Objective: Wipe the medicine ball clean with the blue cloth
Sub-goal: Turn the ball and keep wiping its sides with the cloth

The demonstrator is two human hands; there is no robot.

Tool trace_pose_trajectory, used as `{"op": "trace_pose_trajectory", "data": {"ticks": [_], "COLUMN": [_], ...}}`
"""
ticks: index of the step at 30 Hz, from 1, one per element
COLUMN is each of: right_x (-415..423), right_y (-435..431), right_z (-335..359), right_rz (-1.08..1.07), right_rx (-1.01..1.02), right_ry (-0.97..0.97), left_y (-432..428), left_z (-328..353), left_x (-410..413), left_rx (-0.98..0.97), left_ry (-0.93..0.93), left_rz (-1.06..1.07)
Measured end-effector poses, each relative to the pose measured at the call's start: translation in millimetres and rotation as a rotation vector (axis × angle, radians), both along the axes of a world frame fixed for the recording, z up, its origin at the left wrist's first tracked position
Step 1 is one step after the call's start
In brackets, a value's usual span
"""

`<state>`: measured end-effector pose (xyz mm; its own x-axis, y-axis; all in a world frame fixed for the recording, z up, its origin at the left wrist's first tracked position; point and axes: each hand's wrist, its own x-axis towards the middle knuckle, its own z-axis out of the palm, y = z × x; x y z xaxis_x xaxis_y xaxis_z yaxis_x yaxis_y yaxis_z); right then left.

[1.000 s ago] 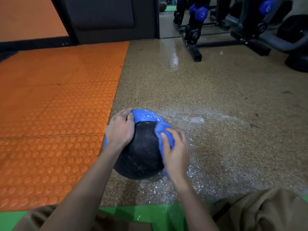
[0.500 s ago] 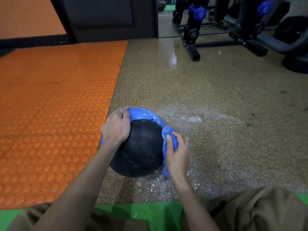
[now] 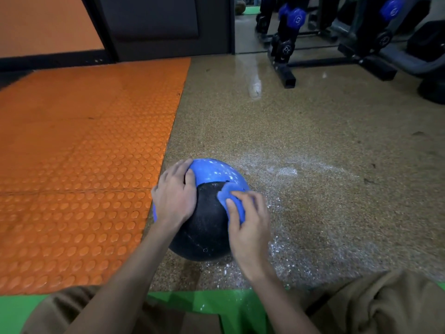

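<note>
A black and blue medicine ball (image 3: 204, 225) sits on the speckled floor in front of my knees. My left hand (image 3: 174, 196) rests on its left side, fingers spread over the blue top section. My right hand (image 3: 248, 222) presses the blue cloth (image 3: 231, 198) against the ball's upper right side, thumb and fingers curled over the cloth. Most of the cloth is hidden under that hand.
Orange studded mats (image 3: 79, 169) cover the floor to the left. A wet, glittering patch (image 3: 301, 213) spreads right of the ball. A dumbbell rack (image 3: 286, 49) and other gym machines stand at the back right. Green matting (image 3: 216, 307) lies under my legs.
My right hand has slid the cloth from the ball's lower right side up to its upper right. The left hand keeps its place on the ball.
</note>
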<state>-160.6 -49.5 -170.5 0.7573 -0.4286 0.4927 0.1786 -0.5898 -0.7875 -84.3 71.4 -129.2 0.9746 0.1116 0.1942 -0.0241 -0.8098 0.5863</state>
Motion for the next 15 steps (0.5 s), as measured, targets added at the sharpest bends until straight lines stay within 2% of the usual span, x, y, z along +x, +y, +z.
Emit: {"op": "trace_pose_trajectory", "data": {"ticks": [2,3,6,8,13,15], "right_x": [8,18,49,50,11,13], "right_y": [-4,-11,-47,-54,-13,-26], "right_z": [10,13,11,16,25,15], "right_rz": [0.035,0.023,0.005,0.009,0.105,0.064], "right_rx": [-0.125,-0.098,0.262,0.289,-0.066,-0.026], "right_ry": [0.018,0.078,0.426,0.501,0.112,0.118], "left_y": [1,2,0,-3,-3,-5], "left_z": [-2,-2,-1,-3,-2,-1], "left_x": [-8,-10,-17,-19,-14,-19], "left_rx": [0.003,0.002,0.015,0.046,0.049,0.065], "left_ry": [-0.031,-0.041,-0.048,-0.062,-0.094,-0.1], "left_rz": [-0.034,-0.05,-0.067,-0.069,-0.125,-0.16]}}
